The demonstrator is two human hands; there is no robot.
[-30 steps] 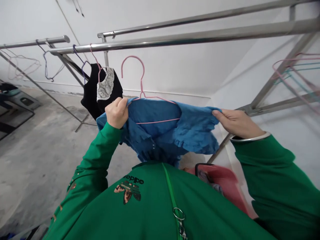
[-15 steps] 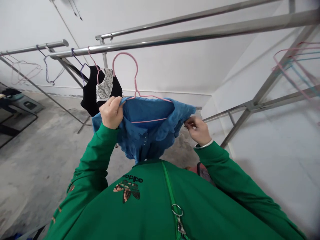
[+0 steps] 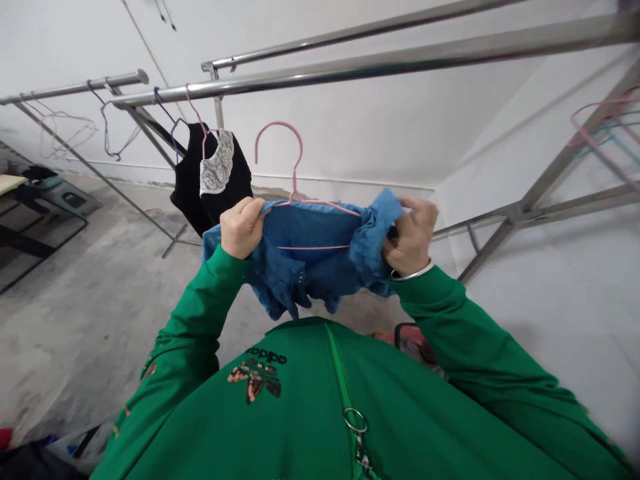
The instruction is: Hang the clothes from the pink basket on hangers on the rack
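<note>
A blue ruffled garment is draped over a pink wire hanger held in front of my chest. My left hand is closed on the garment's left edge and the hanger's left end. Over at the garment's right edge, my right hand grips bunched blue fabric at the hanger's other end. The hanger's hook points up, below the steel rail and apart from it.
A black garment with a white lace collar hangs on the rail to the left. Empty wire hangers hang further left and at the far right. A red basket sits low behind my right sleeve. Bare concrete floor lies left.
My right hand has come in from the garment's far right edge and gathered the fabric onto the hanger's right end. The garment is now bunched narrower. My left hand has kept its grip.
</note>
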